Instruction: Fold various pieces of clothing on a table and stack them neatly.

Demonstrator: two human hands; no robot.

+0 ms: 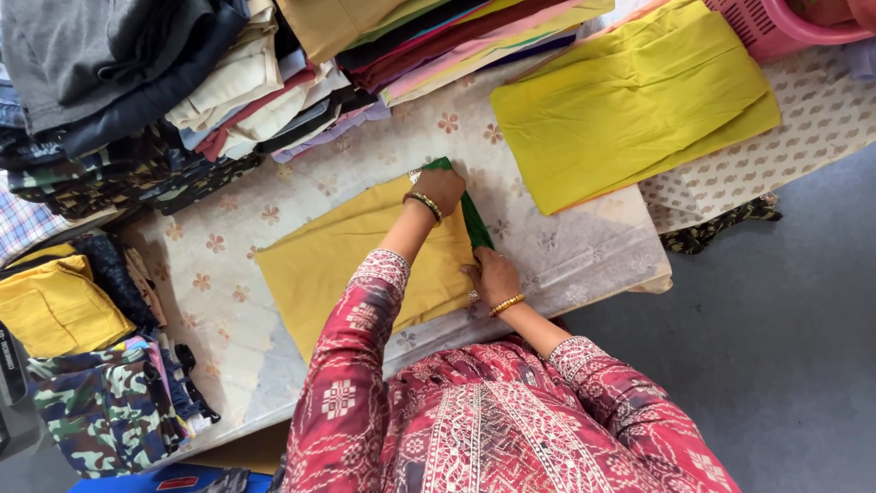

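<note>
Two hands (pixel 440 187) (pixel 493 274) on folded mustard cloth (pixel 338 260), green edge (pixel 474 219).

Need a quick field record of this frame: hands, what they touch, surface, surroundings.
left hand: pressing the far end of the green strip
right hand: pinching the near end of the strip
folded mustard cloth: flat on the table, green strip along its right edge
table: pale floral cover
yellow-green cloth: folded, far right
stacks of folded clothes: far left edge
pink basket: top right corner
</note>
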